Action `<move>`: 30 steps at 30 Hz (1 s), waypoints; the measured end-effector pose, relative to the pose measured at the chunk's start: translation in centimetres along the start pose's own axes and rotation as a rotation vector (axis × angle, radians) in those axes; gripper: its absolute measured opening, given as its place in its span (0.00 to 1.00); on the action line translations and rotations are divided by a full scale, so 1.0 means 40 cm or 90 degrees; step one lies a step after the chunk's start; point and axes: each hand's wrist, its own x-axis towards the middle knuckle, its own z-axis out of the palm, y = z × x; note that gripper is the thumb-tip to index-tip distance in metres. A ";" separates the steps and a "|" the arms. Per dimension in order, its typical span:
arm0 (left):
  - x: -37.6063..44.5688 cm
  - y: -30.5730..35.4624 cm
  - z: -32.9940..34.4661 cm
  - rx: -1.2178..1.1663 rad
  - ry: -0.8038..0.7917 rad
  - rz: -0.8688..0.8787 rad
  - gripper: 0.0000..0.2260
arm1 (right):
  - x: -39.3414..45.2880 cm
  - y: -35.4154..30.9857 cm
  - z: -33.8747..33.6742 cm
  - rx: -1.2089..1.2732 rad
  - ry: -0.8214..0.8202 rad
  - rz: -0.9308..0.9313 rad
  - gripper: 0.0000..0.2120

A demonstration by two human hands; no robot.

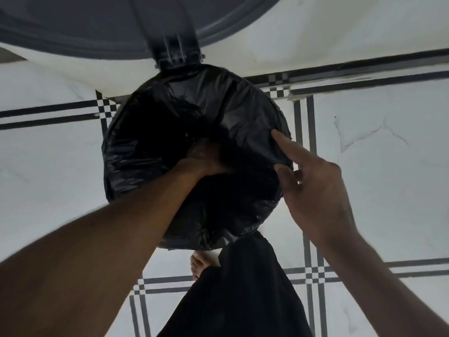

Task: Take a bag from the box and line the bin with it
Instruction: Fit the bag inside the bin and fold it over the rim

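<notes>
The black bag (245,113) sits in the round bin (288,128), its plastic folded out over the rim all the way round, with the left hand (206,156) plunged down into its dark middle, where its fingers are too shadowed to tell whether they are closed or spread. Just right of that hand, the right hand (313,188) rests on the bag at the rim, forefinger stretched flat along the plastic and thumb pressed on the fold, gripping nothing. Beyond both hands the raised lid (102,25) stands on its hinge, and white floor tiles (379,166) with dark lines surround the bin.
</notes>
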 end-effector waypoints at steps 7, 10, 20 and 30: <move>-0.007 -0.037 -0.022 -0.173 0.093 -0.097 0.24 | -0.008 -0.018 -0.004 0.000 -0.006 0.023 0.27; 0.029 -0.019 -0.089 -0.574 0.088 -0.128 0.19 | -0.004 -0.010 -0.002 0.013 0.002 0.022 0.26; 0.068 -0.063 0.054 0.109 0.038 0.046 0.30 | -0.008 -0.030 -0.015 0.041 -0.011 0.054 0.25; 0.104 -0.141 0.117 0.097 -0.048 -0.054 0.42 | 0.002 -0.035 -0.005 0.005 -0.018 0.082 0.26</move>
